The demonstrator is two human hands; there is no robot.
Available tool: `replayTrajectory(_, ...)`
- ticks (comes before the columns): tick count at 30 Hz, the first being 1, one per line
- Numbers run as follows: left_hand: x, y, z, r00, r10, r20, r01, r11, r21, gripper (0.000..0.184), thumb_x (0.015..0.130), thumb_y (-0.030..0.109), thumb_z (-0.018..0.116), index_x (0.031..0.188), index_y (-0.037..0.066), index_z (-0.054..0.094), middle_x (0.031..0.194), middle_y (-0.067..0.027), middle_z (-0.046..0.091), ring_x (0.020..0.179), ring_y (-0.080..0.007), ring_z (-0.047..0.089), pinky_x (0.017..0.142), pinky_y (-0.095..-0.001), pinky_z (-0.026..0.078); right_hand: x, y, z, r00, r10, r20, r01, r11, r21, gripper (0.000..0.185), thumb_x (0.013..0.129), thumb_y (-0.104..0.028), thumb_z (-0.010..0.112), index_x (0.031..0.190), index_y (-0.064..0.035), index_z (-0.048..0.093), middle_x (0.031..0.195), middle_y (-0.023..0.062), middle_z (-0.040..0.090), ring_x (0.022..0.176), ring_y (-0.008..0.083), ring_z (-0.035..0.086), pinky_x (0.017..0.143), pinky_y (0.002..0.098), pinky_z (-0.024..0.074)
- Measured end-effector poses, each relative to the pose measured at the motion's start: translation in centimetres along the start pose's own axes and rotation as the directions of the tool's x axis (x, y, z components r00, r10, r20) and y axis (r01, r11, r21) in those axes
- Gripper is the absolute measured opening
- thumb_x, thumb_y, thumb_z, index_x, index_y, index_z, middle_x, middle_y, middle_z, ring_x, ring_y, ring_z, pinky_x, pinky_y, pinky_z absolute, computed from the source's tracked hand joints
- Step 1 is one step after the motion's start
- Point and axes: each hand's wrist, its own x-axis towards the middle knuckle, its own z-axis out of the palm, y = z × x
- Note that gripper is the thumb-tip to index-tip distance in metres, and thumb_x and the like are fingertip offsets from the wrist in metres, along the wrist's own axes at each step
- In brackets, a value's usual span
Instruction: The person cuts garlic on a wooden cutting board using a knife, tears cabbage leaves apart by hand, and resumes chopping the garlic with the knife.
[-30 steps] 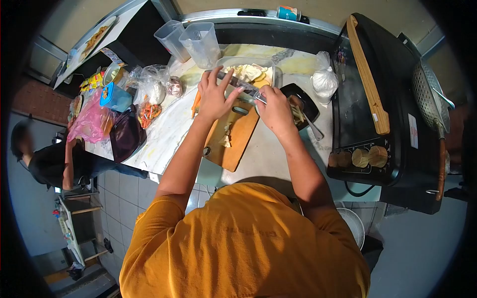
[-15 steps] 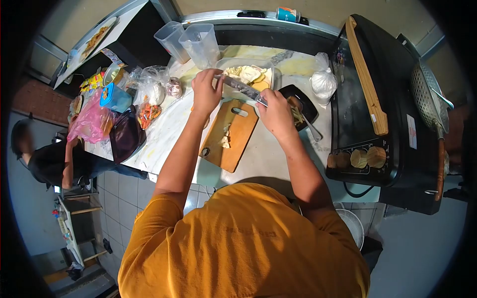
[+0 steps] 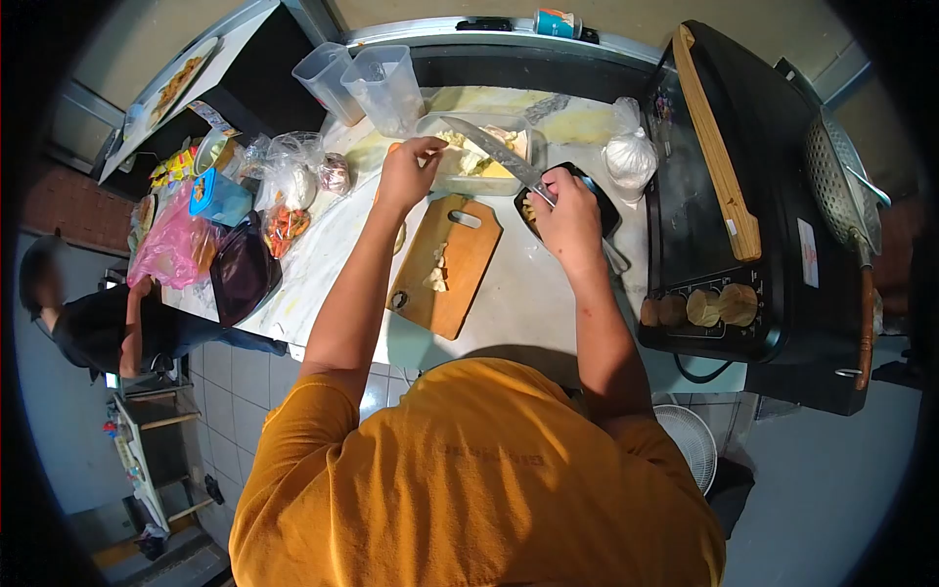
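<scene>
The right hand [image 3: 569, 213] grips the knife [image 3: 506, 157] by its handle. The blade points to 10 o'clock, over the tub [image 3: 475, 185]. The left hand [image 3: 409, 174] is nearer the tip, fingers curled; I can't tell if they pinch anything.

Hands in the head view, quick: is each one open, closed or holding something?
Left hand: fingers curled by the clear container; whether it grips anything can't be told.
Right hand: closed, holding the knife.
</scene>
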Motion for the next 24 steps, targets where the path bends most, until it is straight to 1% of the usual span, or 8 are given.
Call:
replayTrajectory(2,-0.1,0.2,-0.1,0.972,-0.170,0.160,0.181,0.982,-0.060,0.015,0.087,0.015,0.070,0.100,0.010,0.075,0.089,-0.0093,0.075,0.078,-0.0232,0.071,0.073,-0.0341,0.055,0.0,0.4,0.0,1.000,-0.002,-0.013,0.002,1.000,0.027,0.029,0.081,-0.013,0.075,0.104,-0.0023,0.061,0.094,0.0196,0.066,0.088,0.0404,0.065,0.077,0.0477,0.0513)
replayTrajectory(11,-0.7,1.4,-1.0,0.945,-0.306,0.114,0.308,0.951,0.003,0.026,0.090,0.032,0.070,0.093,0.007,0.075,0.074,-0.0106,0.072,0.066,-0.0238,0.069,0.064,-0.0356,0.053,-0.6,0.8,0.4,0.998,-0.001,-0.065,0.012,0.984,0.180,0.026,0.087,-0.017,0.073,0.103,0.0016,0.063,0.087,0.0209,0.070,0.081,0.0375,0.068,0.072,0.0431,0.0528)
replayTrajectory(15,-3.8,2.0,-1.8,0.905,-0.410,0.117,0.412,0.911,0.003,0.030,0.091,0.036,0.068,0.093,0.006,0.075,0.072,-0.0107,0.070,0.063,-0.0248,0.066,0.063,-0.0357,0.051,-1.6,-0.2,-0.7,0.995,0.084,0.061,-0.095,0.972,0.217,0.027,0.089,-0.017,0.070,0.107,0.0023,0.064,0.085,0.0209,0.070,0.079,0.0354,0.069,0.072,0.0404,0.0525)
replayTrajectory(17,-6.4,1.0,-2.2,0.923,-0.301,0.240,0.319,0.947,-0.037,0.031,0.093,0.034,0.068,0.099,0.004,0.072,0.073,-0.0065,0.068,0.066,-0.0124,0.060,0.063,-0.0285,0.047,-2.8,-0.3,-0.8,0.991,0.106,0.086,-0.129,0.938,0.323,0.030,0.090,-0.017,0.069,0.111,0.0030,0.063,0.082,0.0185,0.070,0.072,0.0271,0.069,0.068,0.0360,0.0519)
replayTrajectory(18,-7.2,0.9,-2.7,0.872,-0.328,0.363,0.337,0.941,0.039,0.035,0.091,0.038,0.070,0.099,0.004,0.070,0.080,-0.0086,0.071,0.071,-0.0169,0.064,0.067,-0.0318,0.050,-3.6,0.0,-0.5,0.990,0.108,0.092,-0.132,0.937,0.322,0.030,0.090,-0.017,0.069,0.111,0.0030,0.063,0.082,0.0185,0.070,0.072,0.0271,0.069,0.068,0.0360,0.0519)
replayTrajectory(20,-9.5,1.9,-3.3,0.839,-0.357,0.411,0.338,0.933,0.121,0.038,0.089,0.040,0.072,0.100,0.004,0.069,0.084,-0.0098,0.071,0.075,-0.0207,0.066,0.069,-0.0345,0.051,-5.4,1.1,0.4,0.980,0.097,0.172,-0.175,0.830,0.530,0.031,0.091,-0.018,0.069,0.114,0.0023,0.062,0.079,0.0154,0.071,0.068,0.0182,0.066,0.065,0.0321,0.0507)
replayTrajectory(22,-11.4,3.9,-4.1,0.771,-0.433,0.467,0.357,0.901,0.246,0.048,0.080,0.044,0.079,0.103,0.004,0.067,0.093,-0.0131,0.072,0.085,-0.0310,0.069,0.075,-0.0408,0.053,-7.1,1.4,0.3,0.964,0.115,0.239,-0.227,0.824,0.519,0.032,0.092,-0.018,0.069,0.115,0.0021,0.061,0.080,0.0142,0.071,0.067,0.0160,0.065,0.064,0.0311,0.0503)
replayTrajectory(24,-13.3,4.7,-4.0,0.766,-0.457,0.452,0.358,0.888,0.291,0.047,0.078,0.042,0.079,0.102,0.004,0.066,0.092,-0.0133,0.071,0.085,-0.0316,0.069,0.075,-0.0406,0.053,-8.7,1.5,0.3,0.943,0.136,0.305,-0.280,0.818,0.503,0.032,0.092,-0.018,0.068,0.116,0.0019,0.061,0.080,0.0129,0.071,0.067,0.0137,0.063,0.063,0.0302,0.0500)
